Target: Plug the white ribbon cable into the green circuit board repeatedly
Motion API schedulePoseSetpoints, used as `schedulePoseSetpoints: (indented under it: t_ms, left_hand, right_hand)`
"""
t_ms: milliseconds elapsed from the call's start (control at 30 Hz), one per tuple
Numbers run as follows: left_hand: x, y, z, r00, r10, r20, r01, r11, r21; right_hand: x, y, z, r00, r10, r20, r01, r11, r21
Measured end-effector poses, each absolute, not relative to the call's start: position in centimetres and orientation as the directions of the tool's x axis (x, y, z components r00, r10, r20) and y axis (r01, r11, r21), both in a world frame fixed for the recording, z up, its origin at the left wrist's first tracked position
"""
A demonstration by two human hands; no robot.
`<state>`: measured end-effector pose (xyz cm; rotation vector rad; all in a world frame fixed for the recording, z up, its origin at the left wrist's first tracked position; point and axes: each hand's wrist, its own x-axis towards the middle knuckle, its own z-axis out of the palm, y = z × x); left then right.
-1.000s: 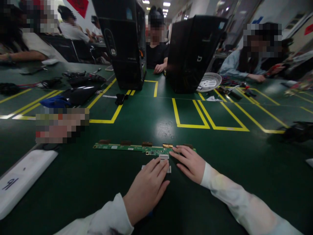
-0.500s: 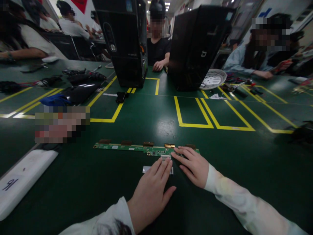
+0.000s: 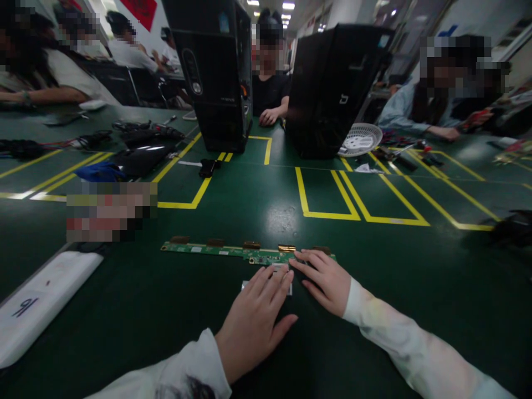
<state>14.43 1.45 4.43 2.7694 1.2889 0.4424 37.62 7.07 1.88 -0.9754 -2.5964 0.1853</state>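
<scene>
A long, narrow green circuit board [image 3: 220, 250] lies on the dark green table, with several brown and gold tabs along its far edge. My left hand [image 3: 257, 316] rests palm down, fingers stretched out over the white connector end at the board's near edge. Beneath those fingers a flat silvery-white strip [image 3: 290, 288] shows at both sides; most of it is hidden. My right hand [image 3: 326, 277] lies over the right part of the board, its fingers extended and touching it near the gold tab.
Two black computer towers [image 3: 214, 83] [image 3: 332, 88] stand at the back, a person seated between them. At left lie a white power strip [image 3: 50, 299] marked 16 and a blue item [image 3: 102, 170]. A white basket [image 3: 361, 138] sits back right. Yellow tape [image 3: 332, 215] marks the table.
The view has tilted up slightly. My left fingers have shifted a little and cover more of the silvery strip. My right hand stays on the board, which has not visibly moved.
</scene>
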Motion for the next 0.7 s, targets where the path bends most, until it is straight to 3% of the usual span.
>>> schedulePoseSetpoints:
  t_ms: [100, 300, 700]
  left_hand:
    - [14.0, 2.0, 4.8, 0.596, 0.751, 0.282, 0.737, -0.652, 0.178]
    - [12.9, 4.0, 5.3, 0.534, 0.815, 0.225, 0.784, -0.577, 0.229]
    - [12.8, 4.5, 5.3, 0.529, 0.812, 0.246, 0.724, -0.583, 0.368]
  right_hand:
    - [37.7, 7.1, 1.7, -0.698, 0.659, 0.281, 0.612, 0.752, -0.244]
    - [37.8, 7.2, 1.7, -0.703, 0.658, 0.269, 0.613, 0.753, -0.240]
    - [37.9, 7.5, 1.3, -0.702, 0.645, 0.302, 0.602, 0.764, -0.233]
